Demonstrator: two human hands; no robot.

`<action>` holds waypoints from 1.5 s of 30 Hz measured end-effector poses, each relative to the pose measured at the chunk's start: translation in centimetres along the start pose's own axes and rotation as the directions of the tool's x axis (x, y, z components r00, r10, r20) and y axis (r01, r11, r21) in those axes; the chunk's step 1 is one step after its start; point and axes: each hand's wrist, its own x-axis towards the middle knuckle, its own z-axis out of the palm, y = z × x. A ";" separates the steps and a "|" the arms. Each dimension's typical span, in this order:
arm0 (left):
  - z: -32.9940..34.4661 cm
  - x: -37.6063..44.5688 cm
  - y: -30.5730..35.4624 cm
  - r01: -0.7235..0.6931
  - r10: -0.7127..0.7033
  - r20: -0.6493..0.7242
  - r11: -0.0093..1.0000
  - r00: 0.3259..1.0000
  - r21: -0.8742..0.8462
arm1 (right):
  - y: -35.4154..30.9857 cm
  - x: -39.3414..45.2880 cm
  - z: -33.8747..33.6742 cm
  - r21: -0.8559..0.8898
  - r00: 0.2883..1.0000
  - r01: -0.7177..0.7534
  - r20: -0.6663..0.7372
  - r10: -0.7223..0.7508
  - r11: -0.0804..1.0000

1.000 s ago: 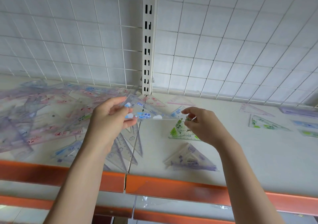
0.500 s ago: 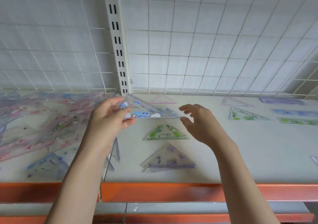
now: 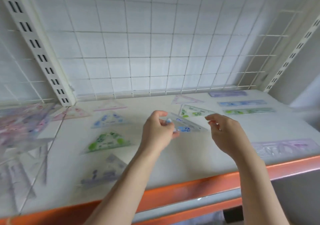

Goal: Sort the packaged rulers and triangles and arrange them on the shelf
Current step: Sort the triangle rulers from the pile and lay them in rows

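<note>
White wire grid backed the shelf (image 3: 181, 164), where sorted triangles and rulers lay in rows. At centre frame the left hand (image 3: 156, 132) pinched a blue-printed packaged triangle (image 3: 187, 125) by its left corner, above the surface. The right hand (image 3: 223, 131) hovered by its right tip, fingers loosely curled, holding nothing. Probably mid-placement; next, it would need lowering beside the green scalene triangle (image 3: 194, 111).

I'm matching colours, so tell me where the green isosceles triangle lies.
In the head view, the green triangle lies flat on the shelf, left of centre, between the blue triangle behind and the purple triangle in front.
</note>
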 end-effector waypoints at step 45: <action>2.1 -3.9 0.2 -0.211 0.239 0.162 0.195 0.957 0.958 | -1.3 0.7 0.3 0.076 0.975 0.192 0.097 -0.199 0.978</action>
